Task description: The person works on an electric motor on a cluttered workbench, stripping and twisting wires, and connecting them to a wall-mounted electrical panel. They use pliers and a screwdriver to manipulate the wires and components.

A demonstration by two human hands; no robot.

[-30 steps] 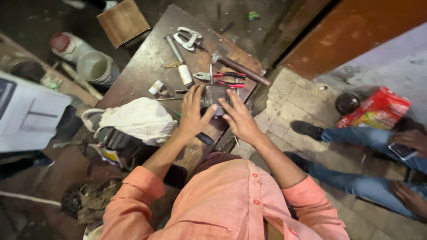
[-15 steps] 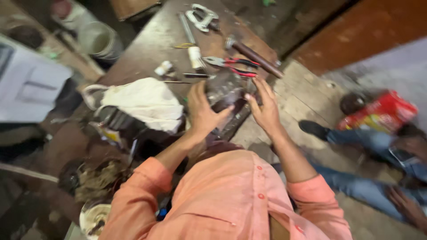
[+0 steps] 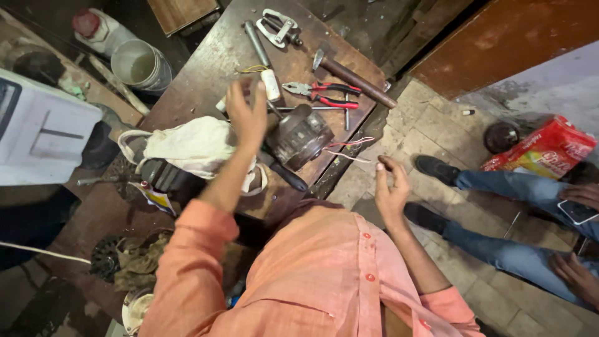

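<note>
A: Far left first?

B: White box (image 3: 43,134) at the left edge, a white bucket (image 3: 140,65) above it, beside the wooden table (image 3: 206,75). A white cloth bag (image 3: 187,146) lies on the table's near left part.

A: Left hand?

B: Left hand (image 3: 246,112) is raised over the table, fingers spread and loose, gripping nothing. It is blurred. It hangs just left of the small motor (image 3: 299,137).

A: The motor itself?

B: Dark, round, sitting near the table's front edge, thin wires (image 3: 349,148) trailing off its right side. No hand touches it.

A: Behind it?

B: A white cylinder (image 3: 270,84), red-handled pliers (image 3: 327,93), a hammer (image 3: 352,75) and a metal clamp (image 3: 277,26) farther back.

A: Right hand?

B: Right hand (image 3: 390,190) is off the table, over the stone floor, fingers curled in, thumb meeting fingertips. Whether it pinches anything, cannot tell.

A: Far right?

B: Another person's legs in blue jeans (image 3: 505,187), black shoes, and a red bag (image 3: 549,150) on the floor.
</note>
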